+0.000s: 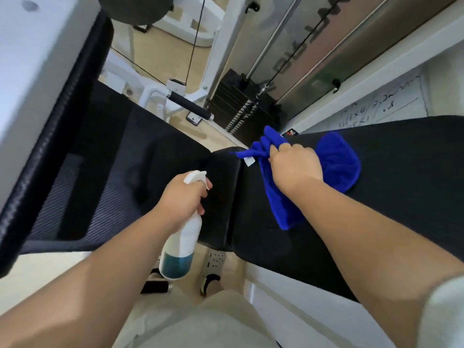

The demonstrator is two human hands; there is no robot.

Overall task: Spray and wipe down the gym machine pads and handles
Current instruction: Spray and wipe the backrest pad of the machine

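Head view: I count one spray bottle (pixel 184 237), my left grip (pixel 184 197) curled round its neck; one blue cloth (pixel 336 162), pinched in my right grip (pixel 296 167), lying on one of two black pads (pixel 401 172). One handle (pixel 189 106) beyond.

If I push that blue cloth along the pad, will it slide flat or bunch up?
Probably floppy: the blue cloth gathers into folds where the right hand grips it. Likely light, its bunched end standing clear of the grip. Pushed, it may crumple on the black pad.
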